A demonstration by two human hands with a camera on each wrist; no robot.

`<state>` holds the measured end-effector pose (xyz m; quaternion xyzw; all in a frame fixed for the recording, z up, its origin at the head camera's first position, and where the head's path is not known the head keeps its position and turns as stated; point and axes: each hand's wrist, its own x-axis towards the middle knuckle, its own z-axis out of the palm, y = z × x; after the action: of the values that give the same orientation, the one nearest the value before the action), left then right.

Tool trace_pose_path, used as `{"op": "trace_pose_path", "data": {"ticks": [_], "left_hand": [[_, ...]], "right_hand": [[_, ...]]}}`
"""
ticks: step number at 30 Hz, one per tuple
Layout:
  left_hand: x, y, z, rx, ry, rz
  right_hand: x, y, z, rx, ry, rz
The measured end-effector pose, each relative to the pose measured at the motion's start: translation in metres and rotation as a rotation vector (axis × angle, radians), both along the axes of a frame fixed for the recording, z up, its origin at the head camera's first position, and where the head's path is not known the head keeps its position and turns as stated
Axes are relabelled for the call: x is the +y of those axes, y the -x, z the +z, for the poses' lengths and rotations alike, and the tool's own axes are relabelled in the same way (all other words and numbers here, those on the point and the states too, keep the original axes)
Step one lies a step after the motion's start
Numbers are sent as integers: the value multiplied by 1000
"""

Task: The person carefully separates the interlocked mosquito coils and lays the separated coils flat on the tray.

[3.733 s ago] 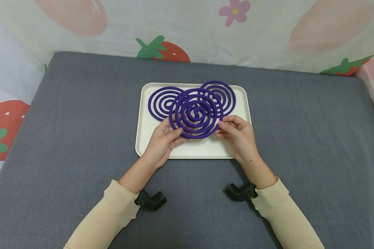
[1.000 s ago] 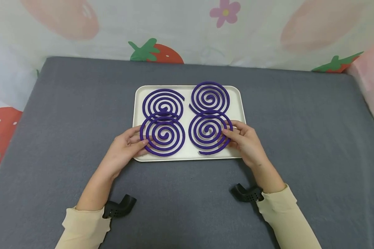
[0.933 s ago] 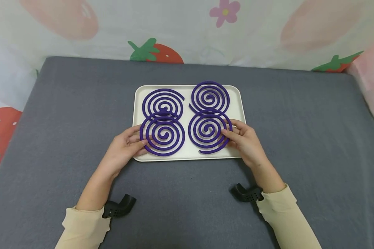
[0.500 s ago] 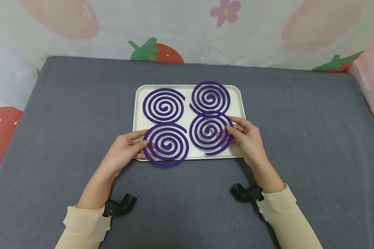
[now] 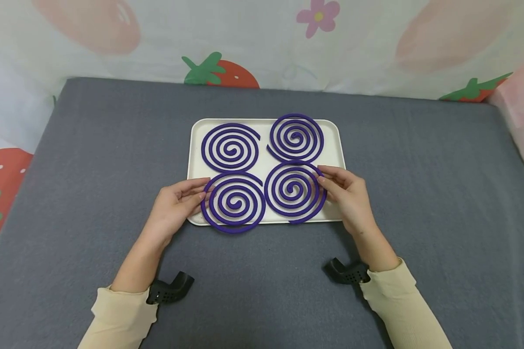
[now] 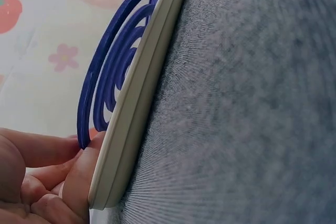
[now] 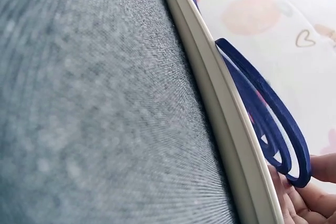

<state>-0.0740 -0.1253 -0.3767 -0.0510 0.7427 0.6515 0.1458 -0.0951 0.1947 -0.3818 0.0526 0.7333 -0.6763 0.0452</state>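
Four purple spiral mosquito coils are arranged two by two over a white tray (image 5: 333, 141). My left hand (image 5: 171, 206) pinches the outer ring of the front left mosquito coil (image 5: 234, 207) between thumb and fingers. In the left wrist view that coil (image 6: 90, 93) tilts up from the tray's edge. On the other side, my right hand (image 5: 350, 194) pinches the front right mosquito coil (image 5: 293, 182), which also slants up in the right wrist view. Behind them lie the back left mosquito coil (image 5: 232, 153) and the back right mosquito coil (image 5: 296, 133), the latter overlapping the tray's far rim.
Grey cloth (image 5: 262, 281) covers the table under the tray. A white curtain (image 5: 262, 29) with strawberry and flower prints hangs behind its far edge. Black wrist devices (image 5: 171, 289) sit at both cuffs.
Overlapping coils held together at the middle have been parted, one to each hand. The left one then came down toward the tray's near edge; lately the right one lowered nearer too.
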Motion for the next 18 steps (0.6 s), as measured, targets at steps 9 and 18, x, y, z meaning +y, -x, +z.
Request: {"op": "trace_pose_path", "data": {"ticks": [9, 18], "left_hand": [[0, 0, 0, 93, -1, 61], [-4, 0, -1, 137, -163, 126]], "right_hand": [[1, 0, -2, 119, -31, -68], [1, 0, -1, 179, 16, -126]]}}
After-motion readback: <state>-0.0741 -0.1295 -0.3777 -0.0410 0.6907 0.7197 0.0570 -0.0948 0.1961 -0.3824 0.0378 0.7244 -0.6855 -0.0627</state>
